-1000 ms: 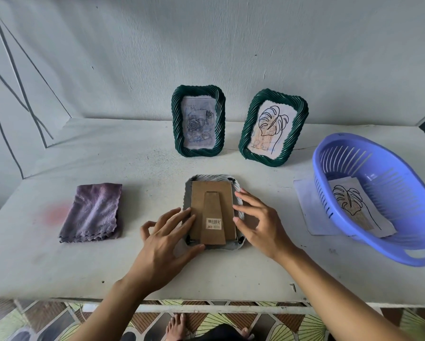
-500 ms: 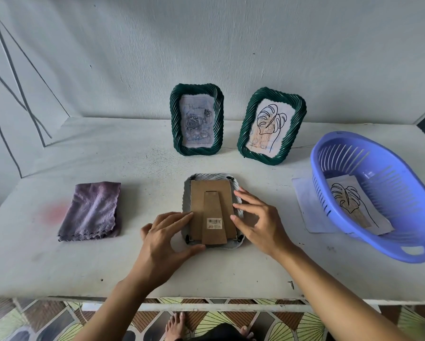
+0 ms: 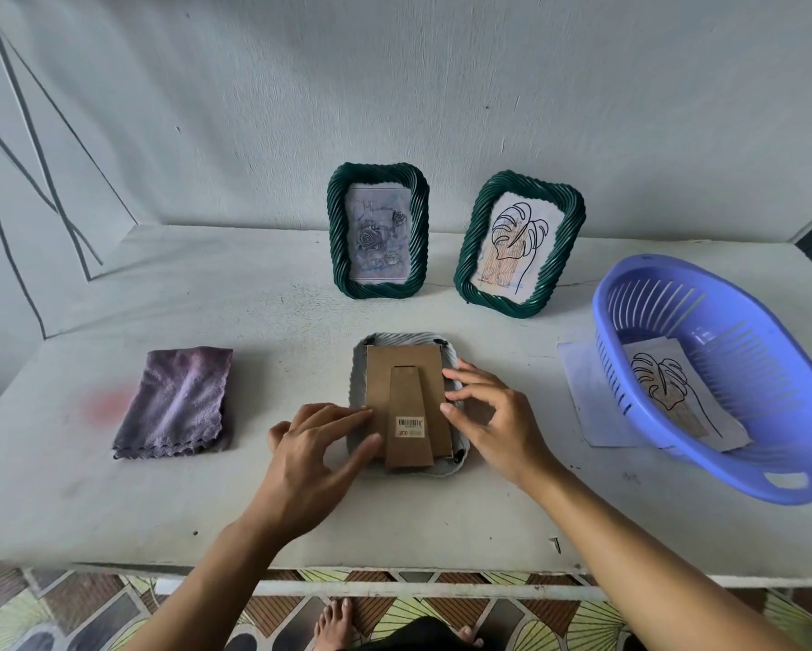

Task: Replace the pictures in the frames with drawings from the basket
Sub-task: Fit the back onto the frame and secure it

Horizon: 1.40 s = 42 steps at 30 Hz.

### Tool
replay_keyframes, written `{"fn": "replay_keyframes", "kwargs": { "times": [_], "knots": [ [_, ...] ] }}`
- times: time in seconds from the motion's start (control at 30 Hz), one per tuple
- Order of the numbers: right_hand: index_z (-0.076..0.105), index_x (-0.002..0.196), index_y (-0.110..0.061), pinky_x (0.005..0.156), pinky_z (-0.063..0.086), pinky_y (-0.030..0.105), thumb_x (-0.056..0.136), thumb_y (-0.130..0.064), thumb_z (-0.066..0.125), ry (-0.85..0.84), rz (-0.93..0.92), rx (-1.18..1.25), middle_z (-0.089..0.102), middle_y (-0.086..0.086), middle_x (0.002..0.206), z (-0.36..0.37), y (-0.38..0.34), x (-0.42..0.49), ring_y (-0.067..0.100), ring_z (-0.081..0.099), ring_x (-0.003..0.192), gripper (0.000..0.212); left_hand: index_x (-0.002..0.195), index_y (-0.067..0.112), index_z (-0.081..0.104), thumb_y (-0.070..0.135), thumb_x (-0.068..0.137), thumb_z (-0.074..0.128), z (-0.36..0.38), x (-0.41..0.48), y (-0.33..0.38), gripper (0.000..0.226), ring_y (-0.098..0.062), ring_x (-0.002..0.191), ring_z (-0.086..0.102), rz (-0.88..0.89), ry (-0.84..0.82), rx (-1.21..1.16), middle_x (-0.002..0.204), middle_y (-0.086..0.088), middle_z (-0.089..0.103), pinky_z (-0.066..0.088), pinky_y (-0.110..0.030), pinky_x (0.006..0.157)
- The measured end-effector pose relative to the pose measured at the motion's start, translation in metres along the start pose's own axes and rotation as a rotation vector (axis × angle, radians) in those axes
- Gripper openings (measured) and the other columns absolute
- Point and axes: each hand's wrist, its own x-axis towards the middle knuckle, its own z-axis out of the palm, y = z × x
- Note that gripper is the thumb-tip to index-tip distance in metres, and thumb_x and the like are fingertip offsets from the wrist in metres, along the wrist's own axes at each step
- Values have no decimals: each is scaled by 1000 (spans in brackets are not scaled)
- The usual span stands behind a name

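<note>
L hand [image 3: 310, 455] lies flat w/ fingers straight, tips pressing the left edge of the face-down frame [image 3: 406, 339] and thumb against its lower-left corner. It grips nothing. R hand [image 3: 498, 418] is at the frame's right side, fingers bent, tips touching the right edge of the backing [image 3: 404, 373]. Its thumb is hidden, so can't tell if it pinches or only touches.

The frame lies flat on the table [image 3: 394, 523], centre, near the front edge. Its pale ribbed rim shows round the brown cardboard backing. The stand [image 3: 406, 397] is folded flat on the backing, w/ a barcode sticker [image 3: 409, 426] near its btm end.

Behind, near the wall, two green frames stand upright. The rose frame [image 3: 336, 227] on the left holds a faint flower picture. The leaf frame [image 3: 469, 260] to its right is turned at a slight angle and holds a line drawing of a leaf.

At the right sits the basket [image 3: 747, 350], blue-purple w/ slotted walls. One leaf drawing [image 3: 672, 392] lies inside it. A sheet of paper [image 3: 582, 401] lies on the table, partly under the basket's left side.

At the left, well apart from the frame, is a folded purple cloth [image 3: 178, 401]. Below the table's front edge, bare feet [image 3: 333, 624] show on patterned tiles.
</note>
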Motion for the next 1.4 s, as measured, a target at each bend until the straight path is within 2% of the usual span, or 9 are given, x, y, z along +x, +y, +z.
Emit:
{"fn": "replay_keyframes", "kwargs": {
  "times": [0.1, 0.27, 0.47, 0.8, 0.9, 0.97, 1.17, 1.3, 1.4],
  "knots": [
    [77, 85, -9, 105, 37, 11, 86, -8, 76, 47, 16, -3, 71, -5, 119, 4, -1, 1, -3, 53, 127, 2, 117, 35, 71, 59, 93, 42, -2, 9, 1, 44, -4, 111, 56, -17, 59, 6, 102, 28, 62, 38, -47, 90],
    [78, 84, -11, 102, 37, 8, 84, -7, 77, 77, 41, 2, 72, -8, 114, 5, -1, 3, -5, 55, 123, 5, 109, 34, 73, 50, 88, 53, 0, 30, 5, 33, -7, 100, 62, -96, 105, 30, 88, 29, 63, 29, -36, 82],
    [80, 85, -8, 102, 36, 7, 83, -7, 78, -13, 69, 11, 70, -9, 120, 0, 2, 6, -6, 51, 126, 3, 103, 29, 77, 32, 87, 76, 3, 37, 11, 17, -12, 98, 64, -183, 114, 54, 91, 17, 74, 20, -34, 78],
    [81, 84, -13, 100, 34, 3, 77, -10, 83, -16, 84, -41, 71, -9, 116, -3, -1, 12, -5, 54, 120, 8, 98, 36, 75, 44, 83, 74, -5, 47, 14, 17, -8, 100, 59, -222, 57, 166, 84, 23, 73, 19, -36, 77],
    [82, 82, -16, 102, 37, 9, 77, -13, 84, -36, 100, -11, 71, -12, 117, -5, 0, 12, -12, 51, 120, 7, 97, 37, 75, 47, 85, 71, -7, 49, 17, 16, -6, 99, 59, -224, 64, 179, 83, 23, 73, 19, -37, 76],
    [82, 84, -18, 105, 39, 14, 77, -15, 85, -52, 100, 21, 70, -13, 119, -7, 1, 9, -11, 51, 124, 8, 95, 36, 76, 48, 86, 69, -7, 47, 18, 16, -6, 98, 59, -226, 69, 179, 82, 24, 72, 18, -37, 75],
    [82, 89, -17, 110, 37, 21, 79, -15, 83, -118, 89, 40, 67, -13, 127, -10, 1, 8, -7, 47, 131, 10, 94, 35, 76, 41, 85, 73, -5, 40, 17, 12, -4, 100, 62, -262, 75, 119, 83, 23, 69, 18, -36, 76],
    [82, 83, -16, 110, 36, 18, 80, -12, 82, -118, 70, 30, 67, -14, 126, -9, 2, 8, -6, 46, 131, 5, 95, 34, 76, 38, 83, 77, -4, 37, 17, 13, -7, 101, 62, -267, 80, 102, 88, 20, 72, 18, -35, 77],
    [80, 76, -16, 107, 38, 15, 80, -14, 82, -73, 61, -17, 70, -12, 121, -7, -1, 10, -6, 51, 127, 5, 92, 35, 76, 40, 87, 72, -4, 38, 16, 8, -6, 97, 62, -242, 93, 112, 80, 23, 67, 20, -36, 79]
  ]
}}
